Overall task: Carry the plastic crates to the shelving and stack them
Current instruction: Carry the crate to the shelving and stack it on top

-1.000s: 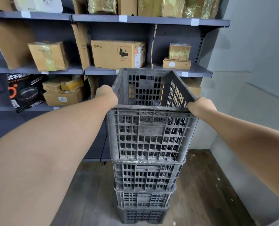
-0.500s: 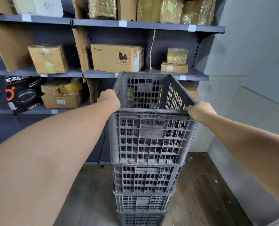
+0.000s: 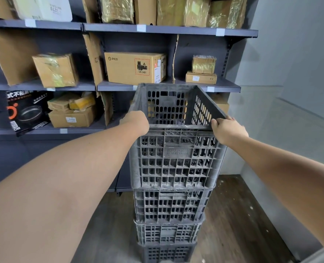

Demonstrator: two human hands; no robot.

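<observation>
A dark grey slotted plastic crate [image 3: 173, 158] sits on top of a stack of three more grey crates [image 3: 168, 211] standing on the floor in front of the shelving [image 3: 168, 30]. My left hand [image 3: 136, 121] grips the near left corner of the top crate's rim. My right hand [image 3: 226, 128] rests on the near right corner of the rim, fingers partly spread over its edge. The top crate is empty inside.
Dark metal shelves hold cardboard boxes, among them a large PICO box [image 3: 134, 70] right behind the crates and a black pan box [image 3: 27, 112] at the left. A grey wall [image 3: 290, 111] runs close along the right. The floor [image 3: 233, 215] is dark wood.
The view has shifted slightly closer and downward. My right hand's fingers have loosened and spread on the rim corner. The crate stack stays in the same place.
</observation>
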